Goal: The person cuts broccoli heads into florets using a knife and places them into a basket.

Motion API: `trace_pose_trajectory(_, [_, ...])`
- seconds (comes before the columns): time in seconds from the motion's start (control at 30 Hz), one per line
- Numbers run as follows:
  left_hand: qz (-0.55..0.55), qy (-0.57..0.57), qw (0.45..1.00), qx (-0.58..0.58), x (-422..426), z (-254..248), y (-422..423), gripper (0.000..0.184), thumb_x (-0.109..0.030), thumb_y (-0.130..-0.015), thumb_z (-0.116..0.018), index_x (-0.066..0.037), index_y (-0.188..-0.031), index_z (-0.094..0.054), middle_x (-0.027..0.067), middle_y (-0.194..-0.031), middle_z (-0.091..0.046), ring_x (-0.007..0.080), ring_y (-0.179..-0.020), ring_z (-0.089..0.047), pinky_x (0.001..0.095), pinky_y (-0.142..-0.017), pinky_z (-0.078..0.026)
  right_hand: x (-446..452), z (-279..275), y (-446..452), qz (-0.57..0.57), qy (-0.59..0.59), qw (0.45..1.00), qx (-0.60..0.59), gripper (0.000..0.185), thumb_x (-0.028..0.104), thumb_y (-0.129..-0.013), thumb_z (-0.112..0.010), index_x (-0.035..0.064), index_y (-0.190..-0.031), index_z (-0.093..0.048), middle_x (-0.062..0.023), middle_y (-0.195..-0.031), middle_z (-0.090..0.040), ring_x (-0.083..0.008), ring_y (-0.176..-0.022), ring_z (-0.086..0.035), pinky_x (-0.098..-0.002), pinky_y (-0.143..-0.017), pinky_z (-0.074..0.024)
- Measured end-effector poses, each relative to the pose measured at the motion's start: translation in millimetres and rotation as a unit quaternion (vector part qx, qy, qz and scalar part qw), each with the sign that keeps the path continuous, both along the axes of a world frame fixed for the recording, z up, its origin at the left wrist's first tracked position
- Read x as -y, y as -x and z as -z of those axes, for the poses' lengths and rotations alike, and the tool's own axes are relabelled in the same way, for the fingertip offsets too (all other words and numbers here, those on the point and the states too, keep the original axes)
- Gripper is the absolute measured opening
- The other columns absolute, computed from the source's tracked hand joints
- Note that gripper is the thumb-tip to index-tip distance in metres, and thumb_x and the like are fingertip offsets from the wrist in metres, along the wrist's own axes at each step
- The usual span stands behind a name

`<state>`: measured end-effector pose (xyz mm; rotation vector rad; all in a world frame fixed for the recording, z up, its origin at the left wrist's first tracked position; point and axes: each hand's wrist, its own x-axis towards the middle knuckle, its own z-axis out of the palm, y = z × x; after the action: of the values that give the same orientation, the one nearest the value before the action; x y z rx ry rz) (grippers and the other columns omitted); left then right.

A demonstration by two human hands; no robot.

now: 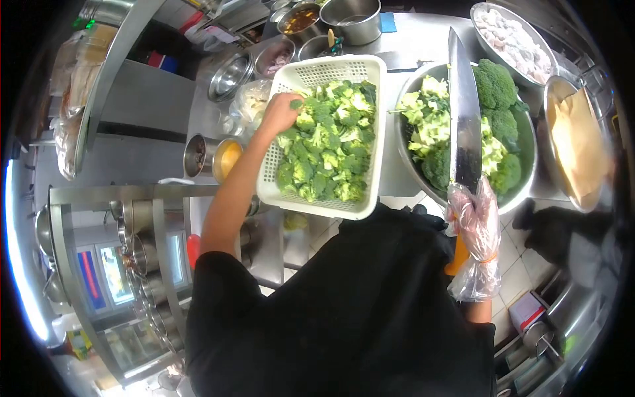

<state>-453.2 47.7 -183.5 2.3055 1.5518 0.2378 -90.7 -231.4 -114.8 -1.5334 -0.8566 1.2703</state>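
My left hand is bare and closed at the upper left part of a white perforated basket, with its fingers at a small green piece of broccoli. Cut broccoli florets fill much of the basket. My right hand, in a clear plastic glove with an orange band at the wrist, is wrapped round the handle of a large knife. The wide blade points away from me, above a metal bowl that holds broccoli heads and pale green cut pieces.
Beyond the bowl, a tray of pale raw pieces stands at the upper right, beside a bowl with brown sheets. Metal pots line the far side. A container of yellow liquid stands left of the basket, near metal shelving.
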Motion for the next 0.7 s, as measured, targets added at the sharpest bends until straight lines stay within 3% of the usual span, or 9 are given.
trace_pose_trajectory(0.1, [0.003, 0.092, 0.994, -0.061, 17.0, 5.9, 4.9, 0.049, 0.002, -0.073, -0.056, -0.018, -0.114, -0.072, 0.0240, -0.103, -0.068, 0.0379, -0.090, -0.066, 0.0415, -0.082, -0.051, 15.4, 5.1, -27.0, -0.005, 0.014, 1.000, -0.022, 0.035, 0.013, -0.093, -0.057, 0.0031, -0.126, -0.050, -0.0003, -0.066, -0.054, -0.0060, -0.056, -0.049, -0.0220, -0.046, -0.0394])
trace_pose_trajectory(0.17, [0.039, 0.014, 0.996, -0.079, 26.7, 6.6, 7.7, 0.047, -0.001, -0.075, -0.062, -0.020, -0.117, -0.071, 0.0241, -0.106, -0.068, 0.0336, -0.091, -0.068, 0.0425, -0.082, -0.051, 23.7, 7.2, -40.5, -0.005, 0.016, 0.999, -0.035, 0.035, 0.013, -0.093, -0.057, 0.0031, -0.126, -0.050, -0.0001, -0.066, -0.053, -0.0059, -0.056, -0.049, -0.0219, -0.047, -0.0393])
trace_pose_trajectory(0.23, [0.001, 0.102, 0.993, -0.058, 28.0, 4.7, 8.1, 0.053, -0.010, -0.077, -0.071, -0.017, -0.129, -0.064, 0.0233, -0.119, -0.064, 0.0333, -0.102, -0.065, 0.0407, -0.090, -0.049, 36.5, 8.4, -54.5, 0.006, 0.027, 0.999, -0.043, 0.034, 0.013, -0.094, -0.057, 0.0030, -0.126, -0.050, 0.0001, -0.066, -0.053, -0.0059, -0.056, -0.048, -0.0218, -0.047, -0.0392])
trace_pose_trajectory(0.33, [0.001, 0.015, 0.995, -0.102, 47.4, -19.2, -31.0, 0.068, -0.018, -0.076, -0.077, -0.011, -0.139, -0.052, 0.0209, -0.132, -0.057, 0.0344, -0.118, -0.057, 0.0394, -0.101, -0.044, 50.3, 7.0, -76.5, 0.007, 0.027, 0.999, -0.037, 0.032, 0.012, -0.094, -0.056, 0.0024, -0.125, -0.050, 0.0002, -0.066, -0.053, -0.0059, -0.056, -0.048, -0.0214, -0.047, -0.0393])
trace_pose_trajectory(0.4, [0.055, -0.165, 0.971, -0.166, 74.7, -50.3, -99.0, 0.073, -0.017, -0.076, -0.077, -0.005, -0.141, -0.047, 0.0172, -0.141, -0.051, 0.0348, -0.128, -0.049, 0.0392, -0.109, -0.038, 61.5, 14.0, -91.8, 0.028, 0.027, 0.999, -0.025, 0.031, 0.011, -0.094, -0.056, 0.0021, -0.124, -0.051, 0.0001, -0.068, -0.053, -0.0059, -0.057, -0.048, -0.0212, -0.047, -0.0394])
trace_pose_trajectory(0.47, [0.121, -0.028, 0.992, -0.012, 104.6, -65.1, -172.6, 0.063, -0.014, -0.074, -0.077, -0.009, -0.133, -0.055, 0.0163, -0.140, -0.051, 0.0316, -0.133, -0.045, 0.0410, -0.110, -0.037, 72.0, 16.1, -107.0, 0.049, 0.034, 0.998, 0.001, 0.030, 0.011, -0.094, -0.056, 0.0014, -0.122, -0.051, -0.0003, -0.072, -0.055, -0.0061, -0.058, -0.050, -0.0210, -0.047, -0.0401])
trace_pose_trajectory(0.53, [0.255, -0.006, 0.967, 0.009, 148.8, -35.8, -223.7, 0.062, -0.014, -0.076, -0.076, -0.012, -0.134, -0.054, 0.0158, -0.141, -0.049, 0.0324, -0.131, -0.046, 0.0407, -0.111, -0.038, 82.4, 17.9, -117.1, 0.057, 0.038, 0.998, 0.015, 0.030, 0.011, -0.094, -0.056, 0.0012, -0.122, -0.052, -0.0004, -0.073, -0.055, -0.0062, -0.058, -0.050, -0.0209, -0.047, -0.0400])
trace_pose_trajectory(0.6, [0.329, -0.017, 0.936, -0.122, 189.4, -20.7, -266.0, 0.077, -0.015, -0.073, -0.078, -0.013, -0.142, -0.045, 0.0190, -0.154, -0.028, 0.0384, -0.138, -0.033, 0.0497, -0.111, -0.034, 94.2, 21.3, -122.7, 0.077, 0.030, 0.996, 0.027, 0.029, 0.012, -0.094, -0.057, 0.0009, -0.121, -0.053, -0.0006, -0.074, -0.056, -0.0062, -0.059, -0.051, -0.0204, -0.047, -0.0400])
trace_pose_trajectory(0.7, [0.271, -0.090, 0.951, -0.119, 207.0, 9.3, -280.8, 0.084, -0.015, -0.068, -0.082, -0.008, -0.142, -0.042, 0.0200, -0.153, -0.023, 0.0437, -0.136, -0.028, 0.0530, -0.108, -0.034, 109.6, 12.8, -120.7, 0.102, 0.051, 0.993, 0.007, 0.029, 0.013, -0.094, -0.057, 0.0013, -0.121, -0.053, -0.0007, -0.074, -0.056, -0.0063, -0.059, -0.052, -0.0202, -0.046, -0.0402])
